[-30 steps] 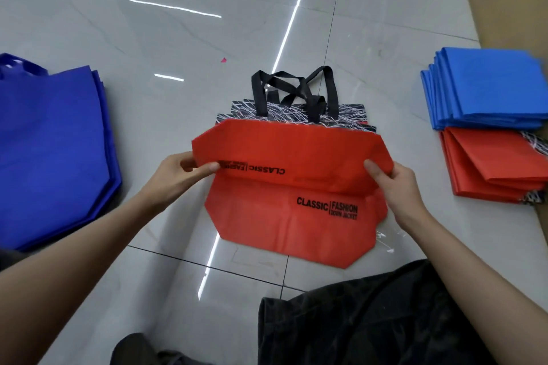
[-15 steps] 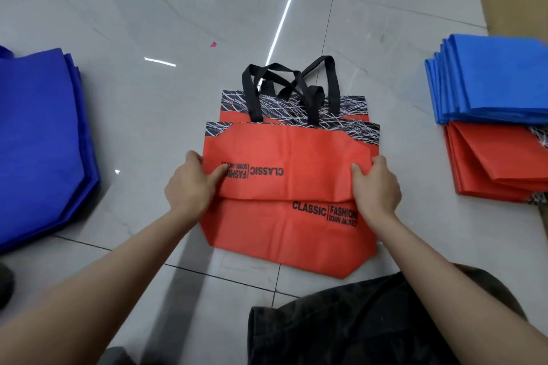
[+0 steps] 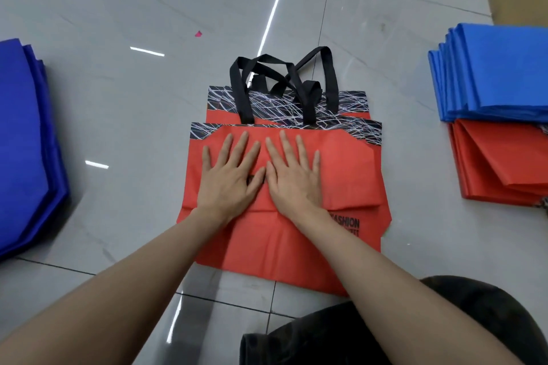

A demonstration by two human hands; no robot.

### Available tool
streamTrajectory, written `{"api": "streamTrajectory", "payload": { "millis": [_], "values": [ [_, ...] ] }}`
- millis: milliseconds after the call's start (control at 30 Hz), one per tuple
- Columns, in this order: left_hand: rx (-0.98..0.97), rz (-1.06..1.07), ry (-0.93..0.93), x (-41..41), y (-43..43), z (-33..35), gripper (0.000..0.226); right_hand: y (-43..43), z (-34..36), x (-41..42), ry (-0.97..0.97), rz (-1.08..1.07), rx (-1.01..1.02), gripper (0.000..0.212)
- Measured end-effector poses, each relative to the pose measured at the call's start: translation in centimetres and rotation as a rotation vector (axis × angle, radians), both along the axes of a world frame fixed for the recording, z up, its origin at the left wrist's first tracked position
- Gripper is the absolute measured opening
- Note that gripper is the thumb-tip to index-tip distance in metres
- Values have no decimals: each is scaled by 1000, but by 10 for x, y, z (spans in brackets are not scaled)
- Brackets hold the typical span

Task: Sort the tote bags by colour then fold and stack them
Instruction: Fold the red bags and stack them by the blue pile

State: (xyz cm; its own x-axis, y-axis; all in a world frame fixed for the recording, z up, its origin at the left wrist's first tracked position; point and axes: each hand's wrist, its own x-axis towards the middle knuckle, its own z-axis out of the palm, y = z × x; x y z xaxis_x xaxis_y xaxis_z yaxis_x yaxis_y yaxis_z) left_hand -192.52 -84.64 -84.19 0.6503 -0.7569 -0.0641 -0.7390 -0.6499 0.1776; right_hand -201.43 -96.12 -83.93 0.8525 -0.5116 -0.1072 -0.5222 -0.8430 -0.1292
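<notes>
Both the left hand and right hand press flat, fingers spread, on a half-folded red non-woven tote bag. Folded light-blue bags and red bags are stacked; dark-blue bags look unfolded.

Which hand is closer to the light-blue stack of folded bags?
Right. The right hand presses flat on the red bag, on the side facing the light-blue stack; the left hand lies beside it, farther off.

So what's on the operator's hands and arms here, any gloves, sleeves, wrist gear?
Nothing worn. The left hand and right hand are bare: no gloves, rings or markings visible. The left forearm and right forearm are uncovered to the frame edge, with no sleeve, watch or wristband. The only clothing in view is a dark garment at the bottom.
</notes>
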Motion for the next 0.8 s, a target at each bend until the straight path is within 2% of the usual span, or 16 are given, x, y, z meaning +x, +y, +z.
{"api": "streamTrajectory", "payload": {
  "millis": [67, 167, 300, 367, 467, 600, 800],
  "values": [
    [16, 4, 4, -2, 0, 2, 67, 1, 5, 0, 29, 29, 13, 59],
    [23, -12, -3, 1, 5, 6, 68, -20, 10, -16, 87, 10, 1, 56],
    [7, -57, -43, 0, 33, 7, 63, -75, 20, -78, 138, -120, -37, 59],
    [6, -61, -36, -7, 45, 8, 62, -84, 27, -103, 133, -83, -51, 67],
    [-13, -73, -64, -17, 50, 14, 59, -76, 30, -108, 45, -63, -59, 69],
    [-99, -76, -140, -16, 41, 25, 45, -61, 30, -83, -159, -140, -130, 53],
    [-51, 10, -79, -13, 42, 5, 51, -37, 28, -23, -331, -183, 5, 56]
  ]
}}
